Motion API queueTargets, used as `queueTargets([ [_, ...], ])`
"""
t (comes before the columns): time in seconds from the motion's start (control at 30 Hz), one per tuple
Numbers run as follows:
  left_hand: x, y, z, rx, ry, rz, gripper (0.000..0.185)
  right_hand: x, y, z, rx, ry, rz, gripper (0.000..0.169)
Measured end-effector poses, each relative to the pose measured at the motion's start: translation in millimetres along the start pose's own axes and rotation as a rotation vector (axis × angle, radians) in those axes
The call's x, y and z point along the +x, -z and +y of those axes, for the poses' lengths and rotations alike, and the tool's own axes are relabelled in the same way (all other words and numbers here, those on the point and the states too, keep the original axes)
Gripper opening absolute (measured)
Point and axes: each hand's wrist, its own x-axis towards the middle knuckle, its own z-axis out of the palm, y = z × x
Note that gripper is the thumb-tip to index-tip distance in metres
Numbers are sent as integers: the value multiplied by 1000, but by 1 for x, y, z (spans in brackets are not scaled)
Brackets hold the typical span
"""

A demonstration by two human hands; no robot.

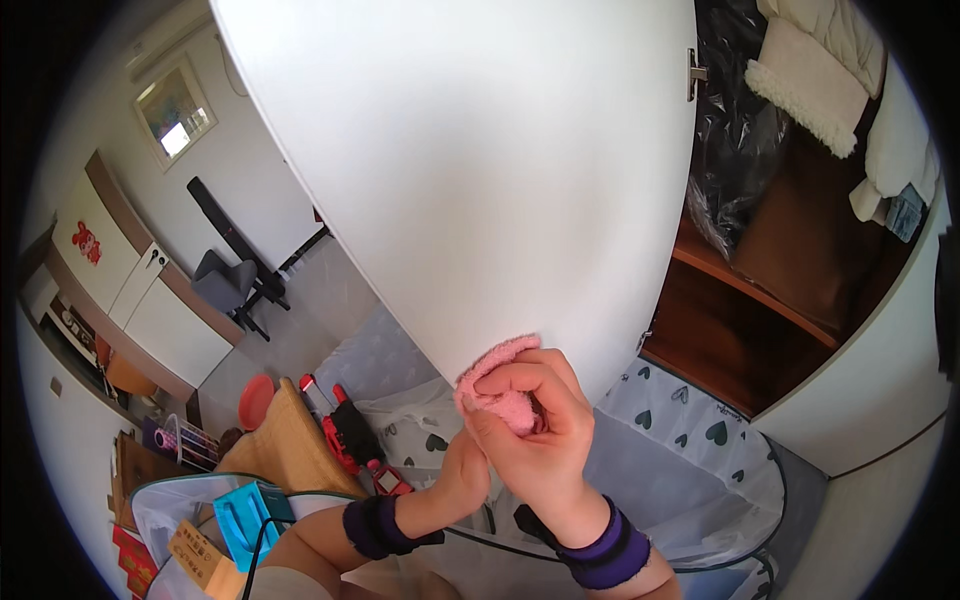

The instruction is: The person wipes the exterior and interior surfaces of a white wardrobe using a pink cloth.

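In the head view, my right hand (pixel 551 420) grips a bunched pink fluffy cloth (pixel 501 356) at the lower edge of a large white cabinet door (pixel 480 195). Part of the cloth is folded between its thumb and fingers. My left hand (pixel 466 472) is close beside it, partly covered by the right hand and the cloth. Its fingers are hidden, so its hold is unclear. Each wrist wears a dark purple band. The door stands swung out from a wardrobe, with hinges (pixel 693 73) along its right side.
Inside the wardrobe are a brown shelf (pixel 757 289), black plastic (pixel 739 135) and hanging clothes (pixel 817 75). Below, white mesh fabric with hearts (pixel 690 427) spreads out. A blue bag (pixel 251 521), a cardboard box (pixel 202 559) and a red-black object (pixel 349 431) lie left. A grey chair (pixel 223 281) stands farther back.
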Motion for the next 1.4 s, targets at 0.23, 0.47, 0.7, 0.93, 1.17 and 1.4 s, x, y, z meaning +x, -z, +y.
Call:
queueTargets([
  [0.23, -3, -4, 0, -27, 2, -8, 60, -7, 3, 13, 12, -6, 23, 23],
  [0.47, -4, 1, 1, -45, 23, -10, 61, -17, 11, 27, 30, -95, 33, 23],
  [0.7, -5, -1, 2, -79, 41, -27, 62, 5, 23, 12, 140, -80, 167, 18],
  [0.93, -9, 7, 2, -139, 95, -2, 63, 102, -27, -51, -277, 531, -4, 73],
  [1.17, -17, 9, 1, -202, 146, -2, 64, 31, -21, 18, -564, 288, 133, 65],
  [1.4, -24, 9, -14, -246, 172, 73, 61, -74, 28, 150, -545, -254, 424, 56],
])
